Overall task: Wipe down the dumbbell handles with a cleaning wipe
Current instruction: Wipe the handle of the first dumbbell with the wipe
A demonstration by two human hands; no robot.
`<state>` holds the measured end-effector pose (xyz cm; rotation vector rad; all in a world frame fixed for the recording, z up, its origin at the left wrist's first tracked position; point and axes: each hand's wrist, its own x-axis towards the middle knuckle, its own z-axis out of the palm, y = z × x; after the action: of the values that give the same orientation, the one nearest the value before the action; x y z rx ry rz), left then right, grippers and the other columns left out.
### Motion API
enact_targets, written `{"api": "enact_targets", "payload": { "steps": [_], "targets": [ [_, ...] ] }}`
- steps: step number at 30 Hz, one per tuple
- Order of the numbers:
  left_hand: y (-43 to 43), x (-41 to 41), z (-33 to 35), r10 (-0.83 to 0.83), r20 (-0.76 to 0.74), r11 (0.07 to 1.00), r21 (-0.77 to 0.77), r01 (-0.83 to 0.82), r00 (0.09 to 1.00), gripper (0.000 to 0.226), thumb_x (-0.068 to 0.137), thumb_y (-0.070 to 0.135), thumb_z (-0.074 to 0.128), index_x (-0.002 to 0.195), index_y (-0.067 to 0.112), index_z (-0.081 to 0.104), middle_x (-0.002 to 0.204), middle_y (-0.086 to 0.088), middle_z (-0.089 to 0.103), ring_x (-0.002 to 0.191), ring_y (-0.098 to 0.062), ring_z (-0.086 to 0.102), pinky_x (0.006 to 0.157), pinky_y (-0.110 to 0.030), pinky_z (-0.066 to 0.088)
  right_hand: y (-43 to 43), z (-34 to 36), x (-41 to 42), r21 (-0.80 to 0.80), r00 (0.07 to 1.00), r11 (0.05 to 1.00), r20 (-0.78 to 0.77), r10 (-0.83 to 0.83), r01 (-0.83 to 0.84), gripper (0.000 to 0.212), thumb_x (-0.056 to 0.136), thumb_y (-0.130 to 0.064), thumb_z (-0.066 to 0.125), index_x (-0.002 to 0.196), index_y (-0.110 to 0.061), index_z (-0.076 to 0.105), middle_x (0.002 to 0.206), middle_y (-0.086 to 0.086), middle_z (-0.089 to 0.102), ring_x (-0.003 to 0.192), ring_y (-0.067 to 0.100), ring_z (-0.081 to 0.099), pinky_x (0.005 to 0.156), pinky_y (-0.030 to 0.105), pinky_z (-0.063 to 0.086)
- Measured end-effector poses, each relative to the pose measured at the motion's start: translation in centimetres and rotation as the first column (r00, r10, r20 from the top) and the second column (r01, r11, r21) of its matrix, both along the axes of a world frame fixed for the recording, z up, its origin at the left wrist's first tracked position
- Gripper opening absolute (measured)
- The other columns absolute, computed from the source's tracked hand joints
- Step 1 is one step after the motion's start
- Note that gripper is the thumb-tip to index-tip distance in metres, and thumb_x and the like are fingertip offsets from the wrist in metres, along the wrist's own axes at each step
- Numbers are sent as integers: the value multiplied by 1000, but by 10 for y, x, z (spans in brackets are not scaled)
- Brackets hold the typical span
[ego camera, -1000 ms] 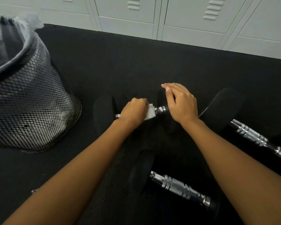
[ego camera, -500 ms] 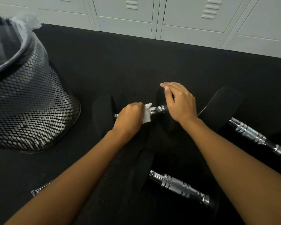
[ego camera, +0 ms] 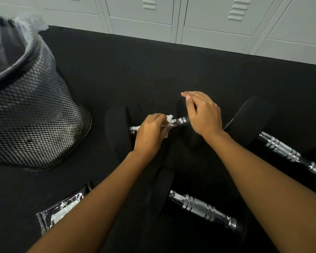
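Observation:
A black dumbbell lies on the dark floor, and its chrome handle shows between my two hands. My left hand is closed around a white cleaning wipe, pressing it onto the left half of that handle. My right hand rests on the dumbbell's right head, fingers curved over its top. Two more dumbbells lie nearby: one with a chrome handle near me, another with a chrome handle at the right.
A black mesh waste bin with a plastic liner stands at the left. A clear wipes packet lies on the floor by my left forearm. Grey lockers line the far edge of the black floor mat.
My left hand slid the wipe leftward along the handle, baring more chrome on the right. The view tilted down, bringing the wipes packet into sight. My right hand stayed on the head.

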<state>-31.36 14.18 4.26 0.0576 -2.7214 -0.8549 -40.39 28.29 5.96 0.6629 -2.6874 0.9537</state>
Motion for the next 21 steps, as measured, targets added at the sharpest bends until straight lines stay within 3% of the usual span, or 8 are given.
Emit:
{"api": "enact_targets", "payload": {
  "steps": [5, 10, 15, 19, 21],
  "targets": [
    [-4, 5, -3, -35, -50, 999, -30, 33, 998, 8, 80, 10, 70, 85, 4, 66, 103, -9, 65, 95, -27, 60, 79, -31, 47, 0, -1, 2, -9, 1000, 1000, -10, -1, 1, 34, 98, -24, 36, 116, -15, 64, 117, 0, 65, 116, 15, 54, 97, 37, 46],
    [-6, 14, -7, -43, -64, 995, -97, 36, 997, 14, 78, 0, 69, 92, -2, 67, 101, -14, 63, 95, -30, 57, 79, -26, 43, 1, -1, 3, -19, 1000, 1000, -18, -4, 4, 35, 97, -25, 36, 115, -15, 65, 116, -1, 65, 116, 14, 55, 96, 36, 46],
    [0, 6, -5, -45, -68, 999, -15, 44, 997, 4, 80, 4, 68, 82, 5, 65, 90, -7, 63, 87, -23, 53, 74, -27, 43, 0, -2, 2, -15, 1000, 1000, -12, -5, 5, 34, 98, -24, 37, 115, -15, 64, 117, 0, 65, 116, 15, 55, 96, 37, 46],
    [0, 0, -3, -19, -16, 999, 29, 20, 1000, 6, 85, 12, 64, 91, 11, 64, 97, -2, 64, 94, -15, 53, 80, -25, 42, -1, -2, 1, -18, 1000, 1000, -1, -4, 4, 34, 98, -25, 37, 116, -15, 64, 118, 0, 64, 117, 15, 54, 97, 38, 46],
    [-3, -4, 1, 15, 49, 997, 70, -19, 999, 12, 89, 17, 59, 99, 13, 64, 98, -1, 64, 93, -14, 55, 76, -21, 38, -1, -1, 0, -21, 1000, 1000, 0, -5, 5, 34, 97, -25, 37, 116, -15, 64, 118, 0, 64, 117, 15, 54, 96, 37, 46]
  ]
}}
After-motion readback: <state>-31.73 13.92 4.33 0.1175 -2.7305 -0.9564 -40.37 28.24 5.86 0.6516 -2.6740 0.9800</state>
